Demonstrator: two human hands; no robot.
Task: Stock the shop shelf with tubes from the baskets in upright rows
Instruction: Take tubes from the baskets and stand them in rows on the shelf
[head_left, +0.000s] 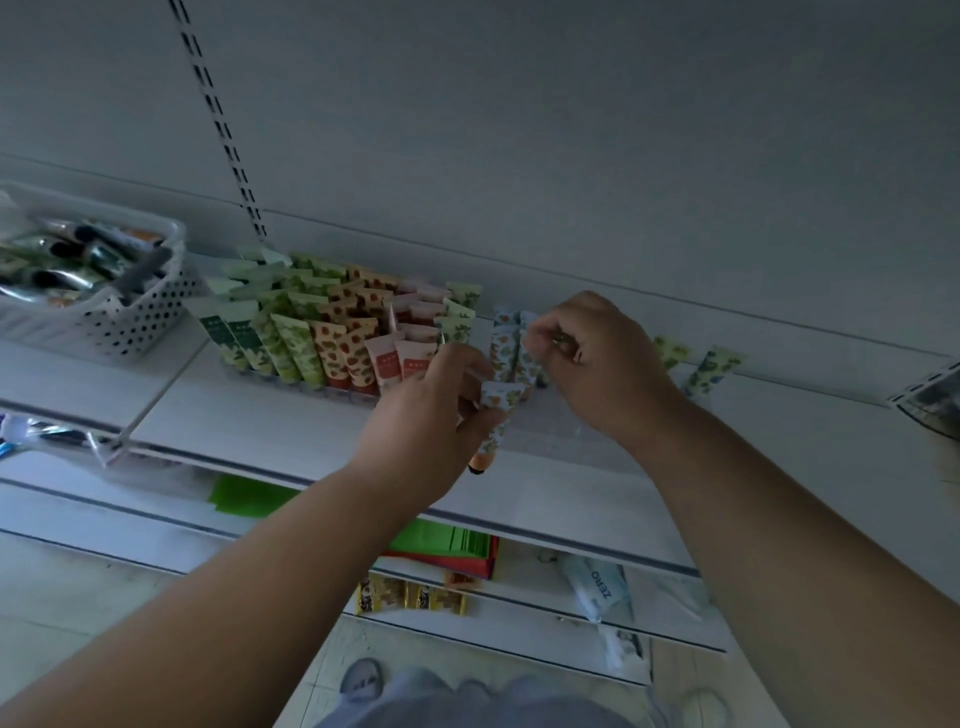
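Dim grey shop shelf (291, 415), mid-frame: rows of upright tubes (332, 338) stand done while I grip one tube (496, 415) in my left hand (441, 410), my right hand (597, 364) pinching another into the blue-patterned row (511, 353), the basket (130, 322) upper left well stocked.

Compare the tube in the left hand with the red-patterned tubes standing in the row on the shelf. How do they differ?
The tube in the left hand is gripped by the left hand above the shelf, tilted, cap end down; the red-patterned tubes stand on the shelf in rows, untouched. The held tube has a pale blue print with orange and green; those are cream with red. Both are small flat-crimped tubes.
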